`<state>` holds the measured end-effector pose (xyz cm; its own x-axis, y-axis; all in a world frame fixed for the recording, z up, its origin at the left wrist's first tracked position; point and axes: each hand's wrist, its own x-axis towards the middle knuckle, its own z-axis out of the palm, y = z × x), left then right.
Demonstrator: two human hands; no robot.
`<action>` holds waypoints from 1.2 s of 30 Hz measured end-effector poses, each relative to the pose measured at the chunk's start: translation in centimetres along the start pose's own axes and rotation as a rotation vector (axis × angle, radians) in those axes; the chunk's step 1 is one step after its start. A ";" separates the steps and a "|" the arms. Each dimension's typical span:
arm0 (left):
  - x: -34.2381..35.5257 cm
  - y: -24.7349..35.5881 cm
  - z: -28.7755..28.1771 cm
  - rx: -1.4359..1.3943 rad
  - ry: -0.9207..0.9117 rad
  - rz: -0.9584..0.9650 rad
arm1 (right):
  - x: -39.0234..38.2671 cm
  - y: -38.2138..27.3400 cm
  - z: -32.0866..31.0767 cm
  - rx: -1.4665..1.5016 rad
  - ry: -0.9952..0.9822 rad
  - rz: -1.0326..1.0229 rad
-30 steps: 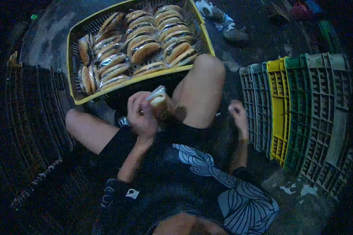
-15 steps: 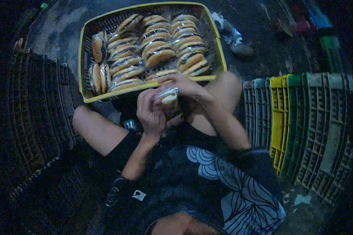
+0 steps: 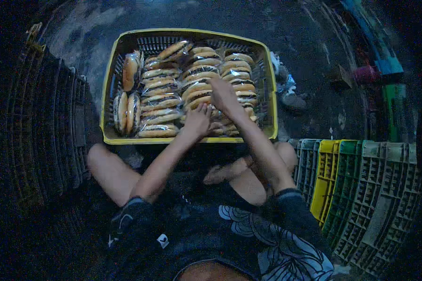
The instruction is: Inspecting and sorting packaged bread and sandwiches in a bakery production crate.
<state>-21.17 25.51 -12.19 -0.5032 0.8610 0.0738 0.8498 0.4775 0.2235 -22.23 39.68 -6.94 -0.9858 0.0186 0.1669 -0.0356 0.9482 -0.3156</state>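
Note:
A yellow-rimmed plastic crate holds rows of wrapped buns with dark filling. My left hand lies on the buns near the crate's front middle, fingers apart and slightly bent. My right hand is higher and to the right, over the middle rows, its fingers bent down among the wrappers. It is slightly blurred, so whether it grips a bun cannot be told. My bare legs are folded below the crate.
Dark stacked crates stand at my left. Grey, yellow and green crates line my right. Beyond the main crate lie crumpled pale wrappings on the dark floor, with blue, pink and green objects at the upper right.
The wrapped bun held near my lap is no longer seen there. Both hands have moved forward into the crate, and the camera's view has shifted, showing the crate lower in the picture.

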 end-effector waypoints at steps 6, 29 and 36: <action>-2.2 0.0 -1.8 -0.376 -0.197 -0.166 | 0.7 2.1 4.3 -0.464 -0.338 -0.129; -18.2 11.1 -11.7 -1.765 0.239 -0.190 | -22.7 -12.9 -11.0 0.969 0.351 0.480; -16.9 8.9 -16.3 -2.013 -0.154 -0.145 | -22.8 -13.0 -11.7 1.827 -0.007 0.221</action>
<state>-7.64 12.40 4.39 -0.4304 0.8988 -0.0834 -0.5913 -0.2109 0.7783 2.66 30.62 4.32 -0.9971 0.0748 -0.0159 -0.0287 -0.5578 -0.8295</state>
